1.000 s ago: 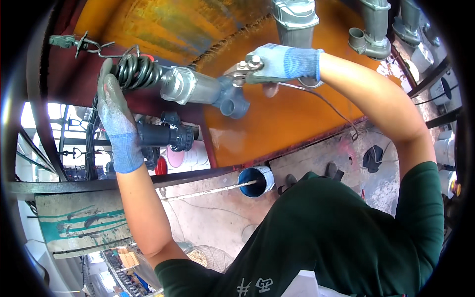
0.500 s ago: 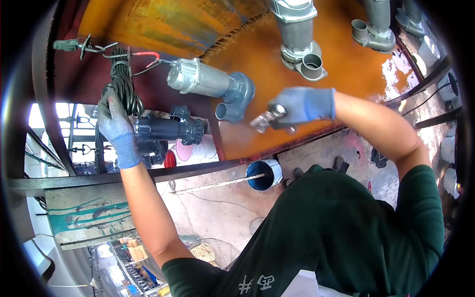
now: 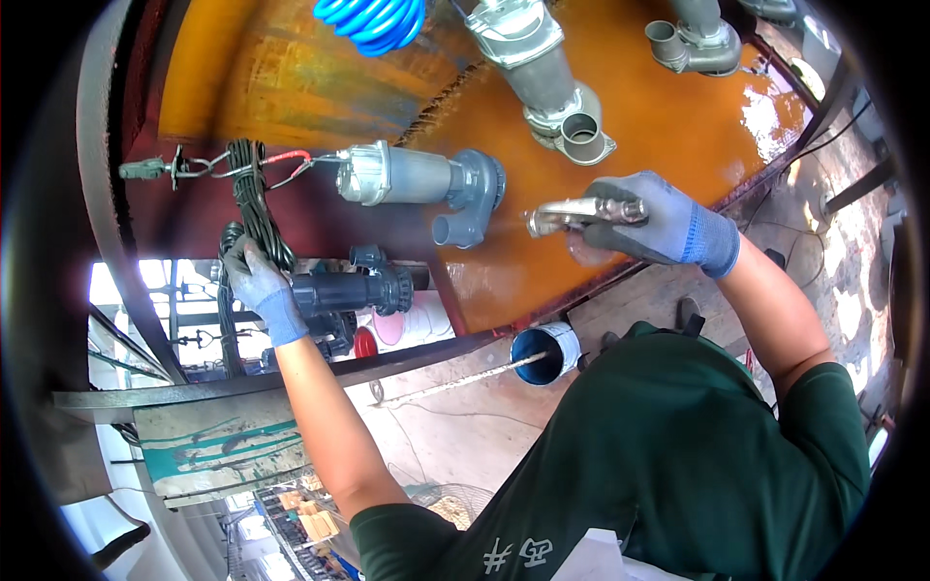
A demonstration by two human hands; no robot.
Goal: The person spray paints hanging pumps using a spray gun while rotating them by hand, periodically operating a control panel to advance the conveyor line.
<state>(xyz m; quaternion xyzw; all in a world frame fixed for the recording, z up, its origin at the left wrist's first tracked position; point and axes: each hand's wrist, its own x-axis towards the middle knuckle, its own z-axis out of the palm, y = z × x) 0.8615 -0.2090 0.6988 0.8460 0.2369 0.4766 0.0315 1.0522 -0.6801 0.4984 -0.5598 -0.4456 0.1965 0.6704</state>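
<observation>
My left hand point(image 3: 260, 289), in a grey-blue glove, is closed around the lower end of a coiled black cable bundle point(image 3: 254, 198). Beside it hangs a submersible pump point(image 3: 417, 182), lying sideways, its silver motor end tied to the hook by a red-and-metal loop. Grey-blue coating covers the pump's casing, and its round outlet opens toward me. In my gloved right hand point(image 3: 664, 230) is a metal spray gun point(image 3: 581, 209), its nozzle facing left toward the pump across a short gap. A faint mist shows between them.
Other grey pumps point(image 3: 542, 82) hang in front of the orange-stained booth wall point(image 3: 320, 87). A blue coiled hose point(image 3: 373, 21) dangles at the top. Dark finished pumps point(image 3: 349, 290) hang at the left. Below the booth edge stands a bucket point(image 3: 545, 353) with a stick in it.
My view has shifted, bringing the blue coiled hose into sight. The spray gun has moved right, away from the pump, and turned more side-on. My left hand keeps its grip on the cable.
</observation>
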